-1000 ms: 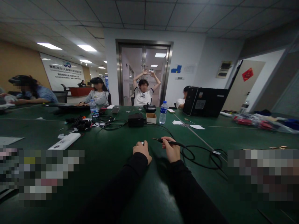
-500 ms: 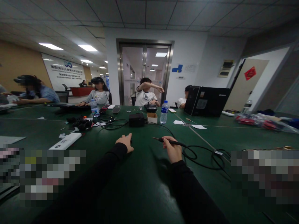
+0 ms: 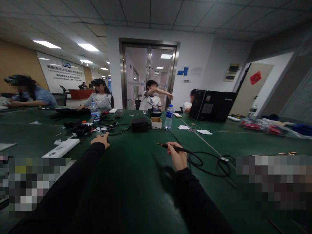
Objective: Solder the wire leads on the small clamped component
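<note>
In my right hand [image 3: 178,156] is a soldering iron [image 3: 164,145], gripped like a pen by its black handle. The metal tip points left above the green table [image 3: 136,175], and its black cord [image 3: 202,159] loops away to the right. My left hand [image 3: 99,141] reaches out at the left with fingers stretched and apart; I see nothing in it. Just beyond its fingers lie tangled black cables [image 3: 110,124]. A black box-shaped unit [image 3: 139,125] and a small open cardboard box [image 3: 156,122] stand between the hands, farther back.
Water bottles stand at centre [image 3: 169,117] and left [image 3: 94,112]. A long white device [image 3: 61,149] lies beside my left forearm. White paper pieces [image 3: 204,132] and a black computer case [image 3: 212,105] are at the back right. Several people sit across the table; one person [image 3: 151,99] stretches out an arm.
My left hand has moved left and a little away from me, toward the cables. The right hand still holds the soldering iron in nearly the same place. The view has turned slightly right.
</note>
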Action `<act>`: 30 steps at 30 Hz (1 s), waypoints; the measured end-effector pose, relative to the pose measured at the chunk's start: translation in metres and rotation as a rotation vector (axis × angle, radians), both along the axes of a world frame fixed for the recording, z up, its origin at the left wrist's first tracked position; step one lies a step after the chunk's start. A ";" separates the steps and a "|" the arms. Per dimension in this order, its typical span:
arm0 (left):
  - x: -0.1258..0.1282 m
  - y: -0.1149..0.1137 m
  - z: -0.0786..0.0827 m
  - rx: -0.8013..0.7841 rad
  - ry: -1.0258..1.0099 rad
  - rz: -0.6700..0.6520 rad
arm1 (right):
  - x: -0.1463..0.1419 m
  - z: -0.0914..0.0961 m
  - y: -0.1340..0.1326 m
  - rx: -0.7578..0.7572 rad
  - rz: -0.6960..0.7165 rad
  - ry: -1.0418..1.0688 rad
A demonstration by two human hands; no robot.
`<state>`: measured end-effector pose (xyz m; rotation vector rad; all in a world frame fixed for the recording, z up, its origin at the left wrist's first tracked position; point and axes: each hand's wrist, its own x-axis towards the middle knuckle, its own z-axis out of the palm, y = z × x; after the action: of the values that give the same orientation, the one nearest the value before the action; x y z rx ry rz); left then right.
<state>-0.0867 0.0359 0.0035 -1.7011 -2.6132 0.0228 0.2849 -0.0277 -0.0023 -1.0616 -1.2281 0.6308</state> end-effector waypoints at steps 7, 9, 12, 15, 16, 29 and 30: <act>-0.035 -0.005 -0.004 0.035 0.009 0.043 | -0.001 0.002 -0.002 0.006 -0.003 -0.008; -0.041 -0.008 -0.004 0.033 0.016 0.050 | -0.002 0.002 -0.002 0.010 -0.004 -0.012; -0.048 -0.010 -0.002 0.018 0.002 0.056 | -0.002 0.002 -0.002 0.015 -0.001 -0.015; -0.056 -0.006 -0.004 0.021 -0.021 0.056 | -0.002 0.001 -0.001 0.008 0.008 -0.017; -0.060 -0.004 -0.005 0.025 -0.027 0.056 | -0.002 0.001 -0.001 0.005 0.009 -0.019; -0.042 -0.001 0.004 0.018 -0.025 -0.005 | -0.003 0.004 -0.002 0.005 0.002 -0.035; -0.035 -0.002 0.005 0.015 -0.035 -0.024 | -0.003 0.004 -0.002 0.005 0.002 -0.033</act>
<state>-0.1220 0.0343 0.0084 -1.7442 -2.6096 -0.0273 0.2822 -0.0299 0.0014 -1.0709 -1.2590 0.6134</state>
